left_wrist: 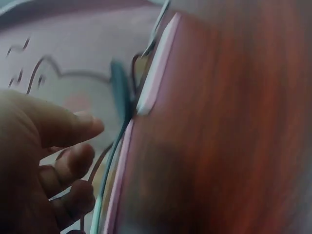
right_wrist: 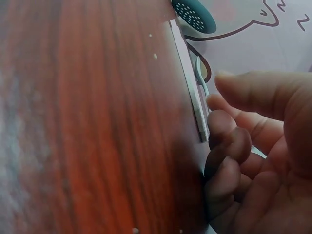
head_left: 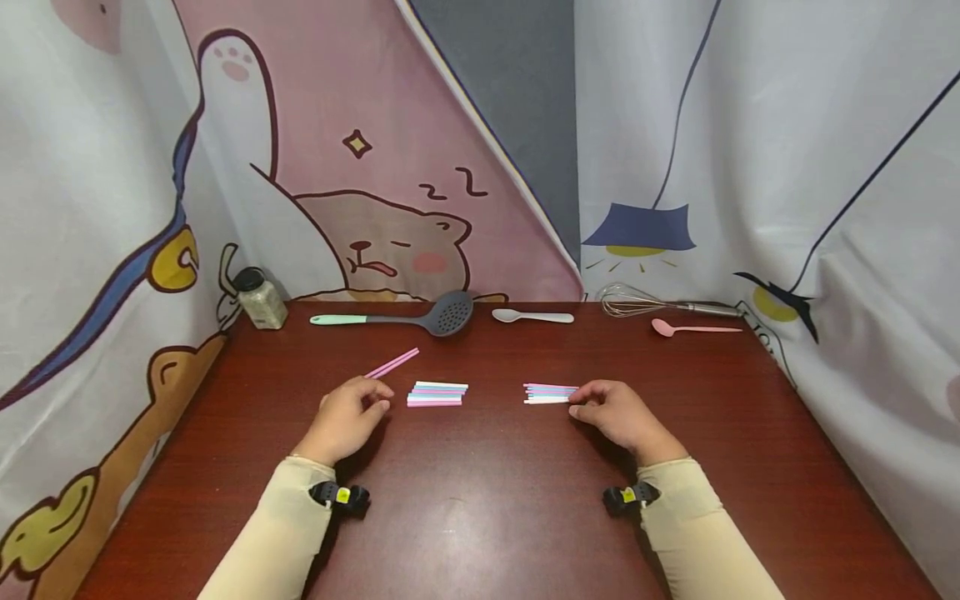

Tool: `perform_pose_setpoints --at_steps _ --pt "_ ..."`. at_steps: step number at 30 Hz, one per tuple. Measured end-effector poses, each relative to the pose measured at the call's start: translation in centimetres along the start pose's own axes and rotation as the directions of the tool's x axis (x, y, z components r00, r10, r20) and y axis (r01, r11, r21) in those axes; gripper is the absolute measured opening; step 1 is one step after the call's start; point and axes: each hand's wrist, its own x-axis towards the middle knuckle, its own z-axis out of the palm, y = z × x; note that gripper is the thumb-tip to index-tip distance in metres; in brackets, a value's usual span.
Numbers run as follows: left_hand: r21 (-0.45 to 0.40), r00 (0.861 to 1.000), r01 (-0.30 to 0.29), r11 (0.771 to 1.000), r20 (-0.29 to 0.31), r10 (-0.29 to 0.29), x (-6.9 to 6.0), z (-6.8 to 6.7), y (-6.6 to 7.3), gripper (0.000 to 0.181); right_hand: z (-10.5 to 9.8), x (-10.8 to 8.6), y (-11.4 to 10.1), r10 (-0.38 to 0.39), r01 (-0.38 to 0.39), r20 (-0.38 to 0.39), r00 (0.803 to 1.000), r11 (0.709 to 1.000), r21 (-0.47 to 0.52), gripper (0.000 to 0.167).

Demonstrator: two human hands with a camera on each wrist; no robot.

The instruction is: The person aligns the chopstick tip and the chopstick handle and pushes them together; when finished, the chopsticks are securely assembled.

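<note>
In the head view, two small groups of thin pastel sticks that look like straws lie on the brown table: a left group (head_left: 436, 395) and a right group (head_left: 547, 393). A pair of pink straws (head_left: 393, 362) lies slantwise behind my left hand (head_left: 345, 419). That hand hovers left of the left group, fingers loosely bent and nothing between them. My right hand (head_left: 618, 418) is at the right end of the right group, its fingertips covering or touching the straw ends; exact contact is unclear. The right wrist view shows its thumb apart from loosely curled fingers (right_wrist: 226, 141).
Along the back edge lie a slotted skimmer (head_left: 450, 314), a white spoon (head_left: 532, 317), a whisk (head_left: 667, 307) and a pink spoon (head_left: 693, 328). A black-lidded jar (head_left: 262, 304) stands at the back left. Printed curtains (head_left: 510, 100) border the table (head_left: 480, 517).
</note>
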Motion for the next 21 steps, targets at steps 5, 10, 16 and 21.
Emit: perform_pose_setpoints --at_steps 5,10,16,21 --pt "0.053 0.992 -0.045 0.998 0.116 0.039 -0.4 1.1 2.2 0.027 -0.1 -0.1 0.0 -0.010 0.010 0.029 1.000 1.000 0.001 0.019" --pt "0.090 0.983 -0.030 0.995 0.182 0.013 -0.6 1.1 2.6 0.033 -0.2 -0.2 -0.1 -0.008 0.009 0.048 0.999 1.000 -0.018 0.018" --pt "0.117 0.977 -0.009 0.993 0.214 -0.017 -0.6 1.2 2.3 0.036 -0.1 -0.2 -0.1 -0.006 0.008 0.048 0.999 1.000 -0.028 0.019" --pt "0.117 0.974 -0.002 0.993 0.224 -0.025 -0.5 1.2 2.3 0.038 -0.1 -0.2 -0.2 -0.009 0.011 0.049 0.999 0.999 -0.034 0.019"
